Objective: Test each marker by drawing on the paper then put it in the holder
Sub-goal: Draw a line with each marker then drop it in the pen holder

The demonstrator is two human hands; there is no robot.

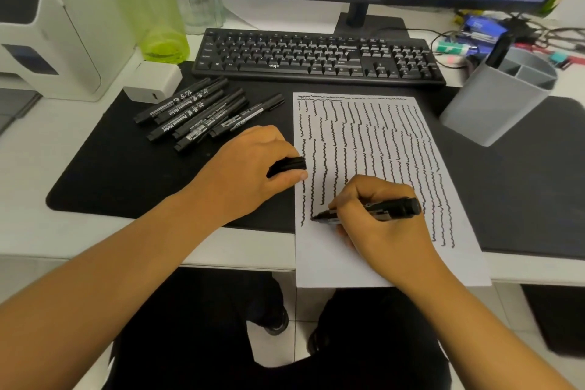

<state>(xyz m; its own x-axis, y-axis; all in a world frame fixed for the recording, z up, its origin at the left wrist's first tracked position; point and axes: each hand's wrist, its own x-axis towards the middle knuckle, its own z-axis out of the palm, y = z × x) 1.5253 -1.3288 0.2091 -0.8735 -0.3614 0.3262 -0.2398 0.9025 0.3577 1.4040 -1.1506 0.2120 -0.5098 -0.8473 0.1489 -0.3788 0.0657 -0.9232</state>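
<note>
We are gripping a black marker (373, 210) in our right hand (384, 225), its tip touching the paper (364, 142) near the lower left — our left hand (250, 168) is pinching the cap (289, 165) beside the sheet. Six markers (202, 114) are lying left of it; the grey holder (493, 98) is standing at the counter's right.

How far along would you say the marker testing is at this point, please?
Done: the paper is nearly covered in wavy test lines, and one marker in the holder shows at its back left. In hand: the right hand draws with an uncapped marker near the sheet's left edge, while the left hand grips its cap. Left: about six capped markers lie on the mat.
</note>
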